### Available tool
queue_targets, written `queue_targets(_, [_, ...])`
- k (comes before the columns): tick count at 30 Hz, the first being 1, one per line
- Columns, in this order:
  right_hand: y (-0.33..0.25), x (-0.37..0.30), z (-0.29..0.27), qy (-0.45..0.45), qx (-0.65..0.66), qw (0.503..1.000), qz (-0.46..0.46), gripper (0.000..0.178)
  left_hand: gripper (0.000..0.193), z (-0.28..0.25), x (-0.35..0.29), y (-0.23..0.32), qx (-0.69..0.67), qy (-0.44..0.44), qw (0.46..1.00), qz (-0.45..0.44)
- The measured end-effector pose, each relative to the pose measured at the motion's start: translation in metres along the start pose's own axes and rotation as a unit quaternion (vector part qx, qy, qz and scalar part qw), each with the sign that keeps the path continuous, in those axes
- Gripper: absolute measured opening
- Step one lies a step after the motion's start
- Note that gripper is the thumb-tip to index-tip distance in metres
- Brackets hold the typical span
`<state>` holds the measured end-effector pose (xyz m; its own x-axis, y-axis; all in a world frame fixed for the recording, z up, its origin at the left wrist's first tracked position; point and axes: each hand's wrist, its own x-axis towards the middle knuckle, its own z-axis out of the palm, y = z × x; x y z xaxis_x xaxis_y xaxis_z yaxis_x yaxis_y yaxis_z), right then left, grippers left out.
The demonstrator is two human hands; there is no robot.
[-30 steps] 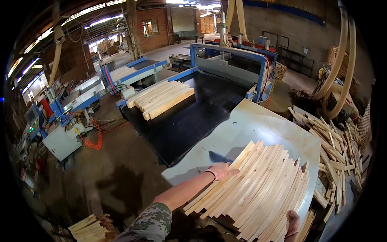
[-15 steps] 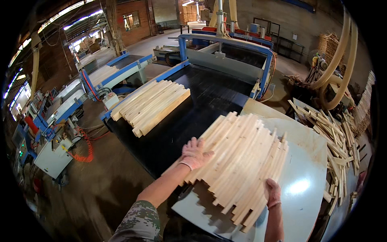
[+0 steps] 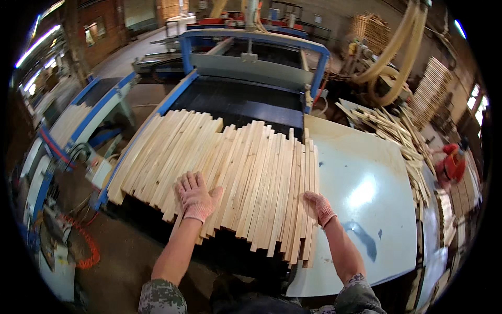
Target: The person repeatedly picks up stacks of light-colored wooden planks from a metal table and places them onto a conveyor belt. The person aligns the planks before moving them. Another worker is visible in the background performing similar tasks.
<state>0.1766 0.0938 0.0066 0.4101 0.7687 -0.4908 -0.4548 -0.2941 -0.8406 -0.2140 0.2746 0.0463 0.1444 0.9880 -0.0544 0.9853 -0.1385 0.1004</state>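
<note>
A wide row of pale wooden strips (image 3: 256, 183) lies side by side on the black conveyor belt (image 3: 246, 102), their ends uneven. My left hand (image 3: 197, 198), in a pinkish work glove, rests flat on top of the strips with its fingers spread. At the row's right edge, my right hand (image 3: 320, 208), gloved too, presses against the outermost strips, fingers stretched and not wrapped round them; part of them is hidden from view. Beside that hand is a pale, shiny tabletop (image 3: 361, 157) bearing dark smudges.
A blue machine frame (image 3: 251, 34) spans the belt's far end. Loose wooden offcuts (image 3: 387, 131) pile up beyond the tabletop, near thick hoses (image 3: 389, 68). A person in red (image 3: 451, 163) is at the far right. Another conveyor (image 3: 78, 118) stands at left, above an orange coiled hose (image 3: 89, 243).
The right-hand batch of strips has moved left off the pale tabletop onto the belt, against the other batch. Both hands moved with it. The view has turned rightward.
</note>
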Motion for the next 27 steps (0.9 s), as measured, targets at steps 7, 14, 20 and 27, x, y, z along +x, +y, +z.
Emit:
queue_targets(7, [-0.043, -0.031, 0.04, 0.186, -0.555, 0.81, -0.023, 0.088, 0.098, -0.005, -0.008, -0.009, -0.017, -0.005, 0.999, 0.044])
queue_targets(14, [-0.038, -0.05, 0.069, 0.231, -0.554, 0.796, -0.082, 0.087, 0.096, -0.013, -0.012, -0.011, -0.008, -0.025, 0.998, 0.06])
queue_targets(20, [-0.033, -0.031, 0.038, 0.227, -0.547, 0.8, -0.096, 0.072, 0.098, -0.005, -0.006, -0.009, -0.003, -0.041, 0.997, 0.067])
queue_targets(27, [-0.048, -0.064, -0.007, 0.27, -0.575, 0.769, -0.072, 0.094, 0.098, 0.007, -0.005, -0.017, 0.021, -0.028, 0.998, 0.061])
